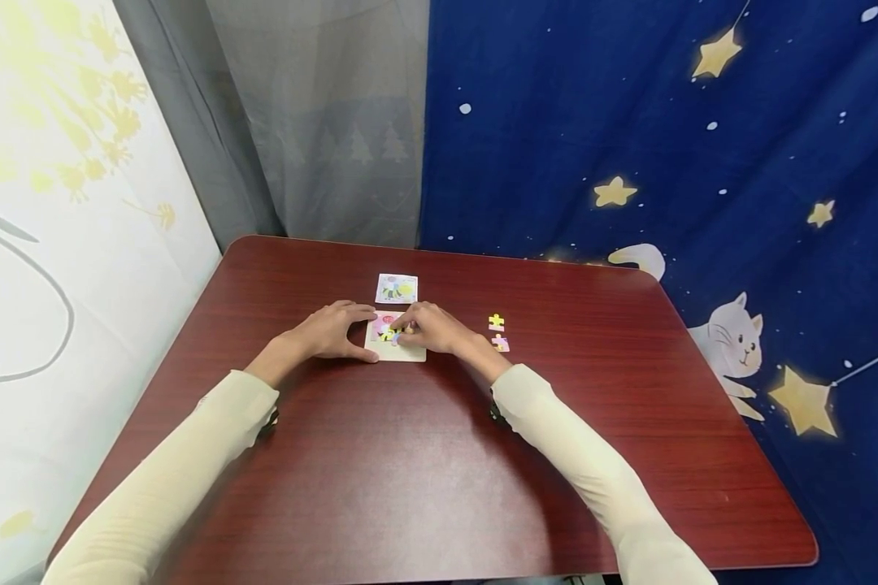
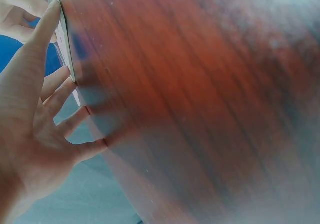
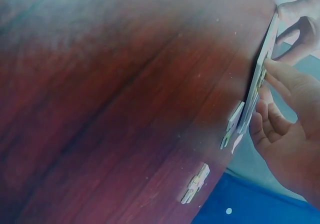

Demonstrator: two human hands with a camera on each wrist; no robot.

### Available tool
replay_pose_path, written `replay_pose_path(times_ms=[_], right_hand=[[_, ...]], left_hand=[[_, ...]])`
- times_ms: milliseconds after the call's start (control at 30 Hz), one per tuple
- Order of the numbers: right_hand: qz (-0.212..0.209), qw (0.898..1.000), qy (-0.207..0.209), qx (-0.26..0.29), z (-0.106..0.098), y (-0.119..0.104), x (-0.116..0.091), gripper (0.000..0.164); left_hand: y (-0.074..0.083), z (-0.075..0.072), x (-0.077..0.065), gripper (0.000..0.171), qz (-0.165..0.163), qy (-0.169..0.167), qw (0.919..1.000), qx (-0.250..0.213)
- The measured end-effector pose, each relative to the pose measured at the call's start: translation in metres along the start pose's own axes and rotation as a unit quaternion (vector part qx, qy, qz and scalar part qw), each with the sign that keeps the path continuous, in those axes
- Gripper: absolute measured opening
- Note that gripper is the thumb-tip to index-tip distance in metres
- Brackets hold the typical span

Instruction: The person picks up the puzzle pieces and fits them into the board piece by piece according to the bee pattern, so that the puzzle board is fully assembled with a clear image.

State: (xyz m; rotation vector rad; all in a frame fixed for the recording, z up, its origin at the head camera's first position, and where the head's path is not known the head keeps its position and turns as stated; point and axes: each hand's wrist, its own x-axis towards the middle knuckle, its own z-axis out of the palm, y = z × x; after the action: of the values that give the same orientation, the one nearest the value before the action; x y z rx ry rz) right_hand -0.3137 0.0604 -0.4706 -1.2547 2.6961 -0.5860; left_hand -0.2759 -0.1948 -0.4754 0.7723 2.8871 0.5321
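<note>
A small cream puzzle board (image 1: 401,354) with a pink and yellow picture lies near the table's middle. My left hand (image 1: 329,329) spans its left side, thumb at the near corner and forefinger at the far one. In the left wrist view the fingers of this left hand (image 2: 42,114) are spread and fairly straight, their tips on the table. Over the board's right half, my right hand (image 1: 435,329) pinches a puzzle piece (image 1: 395,338), mostly hidden by the fingertips. The right wrist view shows the right hand (image 3: 290,119) with thumb tip at the board's edge and curled fingers.
Beyond the board lies a picture card (image 1: 397,288) with a bee-like striped figure. To the right are two loose spots of puzzle pieces, a yellow one (image 1: 496,322) and a pink and yellow one (image 1: 501,343). A blue curtain (image 1: 556,122) hangs behind the dark red table (image 1: 380,471).
</note>
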Motion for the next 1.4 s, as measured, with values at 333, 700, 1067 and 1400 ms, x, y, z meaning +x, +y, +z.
replay_pose_path(times_ms=[333,700,1067,1400], right_hand=[[0.002,1.000,-0.011,-0.022,-0.0018,-0.0019,0.0000,0.029],[-0.006,1.000,-0.003,-0.019,0.0002,-0.0052,0.0011,0.027],[-0.013,1.000,0.021,0.004,0.0039,-0.0013,-0.0032,0.029],[0.040,0.998,0.013,0.039,0.0031,0.0019,-0.0025,0.032]], left_hand=[[-0.0001,0.0008,0.0012,0.094,0.001,0.003,1.0000,0.004],[-0.0006,0.0006,-0.0002,0.093,0.000,0.004,1.0000,-0.003],[0.0028,-0.0023,0.0000,0.092,-0.002,0.006,1.0000,-0.002],[0.0033,-0.0014,-0.0004,0.094,-0.008,-0.001,1.0000,-0.003]])
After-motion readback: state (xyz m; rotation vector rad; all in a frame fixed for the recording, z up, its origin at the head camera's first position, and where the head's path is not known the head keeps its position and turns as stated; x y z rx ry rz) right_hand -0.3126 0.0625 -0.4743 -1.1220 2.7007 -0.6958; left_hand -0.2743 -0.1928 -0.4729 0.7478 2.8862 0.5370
